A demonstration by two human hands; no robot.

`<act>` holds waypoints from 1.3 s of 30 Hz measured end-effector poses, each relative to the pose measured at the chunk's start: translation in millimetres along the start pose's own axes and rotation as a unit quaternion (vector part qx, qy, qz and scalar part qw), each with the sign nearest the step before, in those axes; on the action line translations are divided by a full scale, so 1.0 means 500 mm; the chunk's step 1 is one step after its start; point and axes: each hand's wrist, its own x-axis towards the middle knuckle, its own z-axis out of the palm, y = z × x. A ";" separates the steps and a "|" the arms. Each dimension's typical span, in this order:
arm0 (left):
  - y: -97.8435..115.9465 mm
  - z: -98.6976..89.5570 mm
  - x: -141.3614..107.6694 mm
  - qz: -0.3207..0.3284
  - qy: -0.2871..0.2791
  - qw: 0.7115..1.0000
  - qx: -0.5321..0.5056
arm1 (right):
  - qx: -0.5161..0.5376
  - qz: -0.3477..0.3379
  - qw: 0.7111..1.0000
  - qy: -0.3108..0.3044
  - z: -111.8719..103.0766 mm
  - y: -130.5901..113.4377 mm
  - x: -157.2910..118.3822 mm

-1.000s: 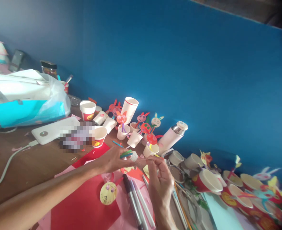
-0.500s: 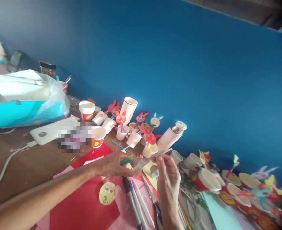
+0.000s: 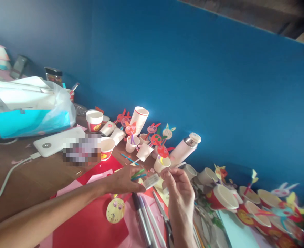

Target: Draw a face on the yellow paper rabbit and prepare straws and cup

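Observation:
My left hand (image 3: 124,179) is closed round a small clear plastic piece (image 3: 151,181); green and blue sticks (image 3: 138,175) also poke out between its fingers. To its right, my right hand (image 3: 179,186) is pinched, with something thin and hard to make out at its fingertips. Below my left hand, a yellow paper disc with a drawn face (image 3: 115,210) lies on red paper (image 3: 87,222). Markers (image 3: 144,220) and scissors (image 3: 164,215) lie between the disc and my right wrist.
Paper cups with paper animal faces (image 3: 132,143) stand near the blue wall, beside a flask (image 3: 184,150). More decorated cups (image 3: 222,197) crowd the right. On the left are a plastic bag (image 3: 33,106), a white power bank (image 3: 60,141) and its cable (image 3: 12,170).
The clear plastic piece in my left hand has tilted flatter and moved slightly up and right. My right hand's fingertips have shifted slightly left, closer to it.

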 end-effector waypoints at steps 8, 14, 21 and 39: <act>0.004 0.016 0.000 0.022 -0.047 0.997 -0.049 | 0.083 -0.018 0.996 -0.035 -0.008 0.026 0.014; 0.008 0.019 -0.002 0.035 -0.044 0.998 -0.036 | 0.072 -0.028 0.997 -0.012 -0.009 0.026 0.011; 0.016 0.002 -0.004 0.023 -0.001 0.999 0.029 | -0.028 -0.095 0.995 -0.006 -0.016 0.044 0.008; -0.049 -0.018 0.032 -0.029 0.047 0.997 0.056 | -0.126 -0.168 0.974 -0.082 0.002 0.061 -0.008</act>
